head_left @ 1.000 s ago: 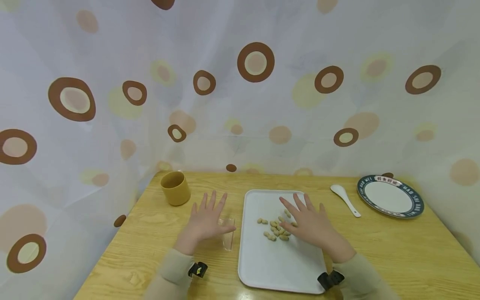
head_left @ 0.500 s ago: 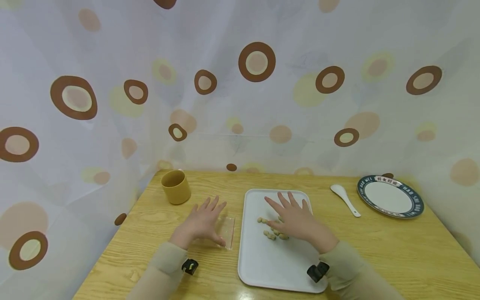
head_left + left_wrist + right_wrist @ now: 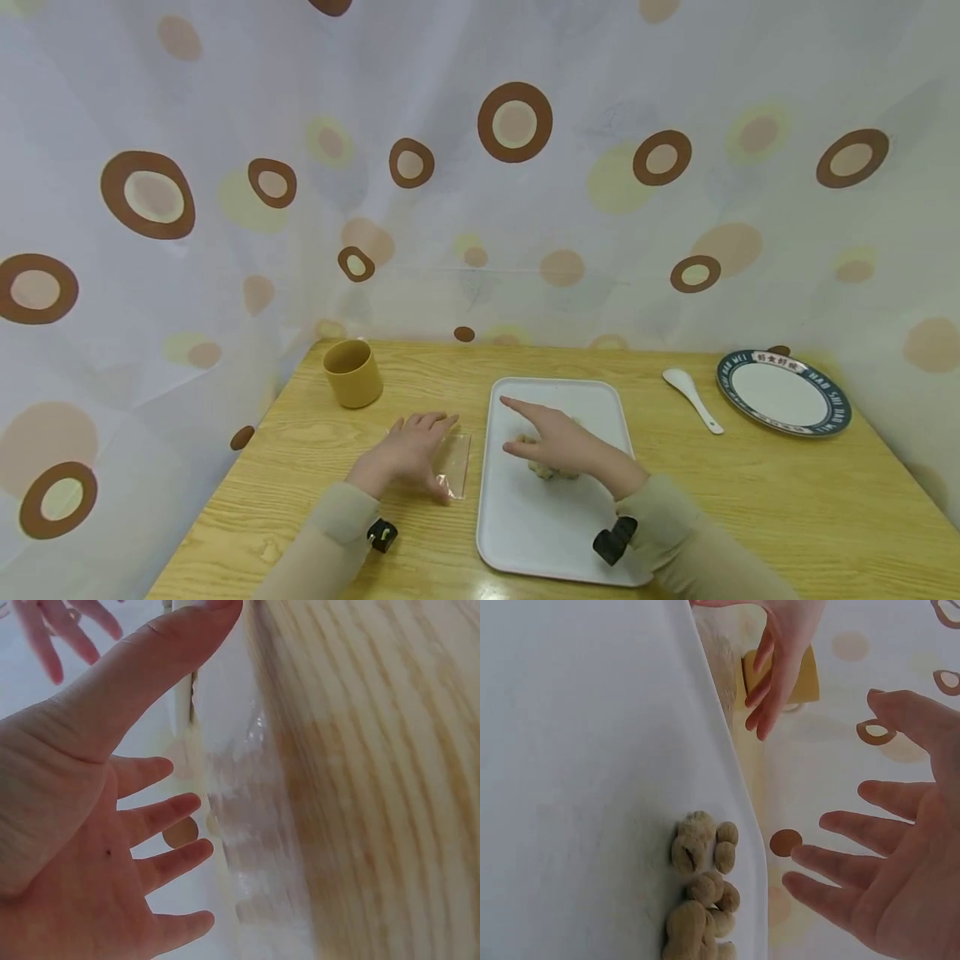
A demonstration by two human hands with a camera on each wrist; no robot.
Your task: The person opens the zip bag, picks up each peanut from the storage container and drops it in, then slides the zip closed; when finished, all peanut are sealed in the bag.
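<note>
Ideally, left hand (image 3: 403,457) should pinch flat clear-plastic bag (image 3: 454,465) by edge; right hand (image 3: 561,442) over tan in-shell peanuts (image 3: 703,889); both empty, fingers apart.

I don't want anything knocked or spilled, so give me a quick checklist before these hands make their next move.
1. Peanuts on the tray: ok for those that show; the right hand hides some in the head view.
2. Right hand free: ok, fingers extended above the tray, holding nothing.
3. Clear bag gripped by the left hand: not ok, its thumb and fingers are spread, not pinching it.
4. Bag's mouth open: cannot tell.
5. Yellow cup upright and apart from the left hand: ok.
6. Spoon and plate off the tray: ok, both beyond its right side.
</note>
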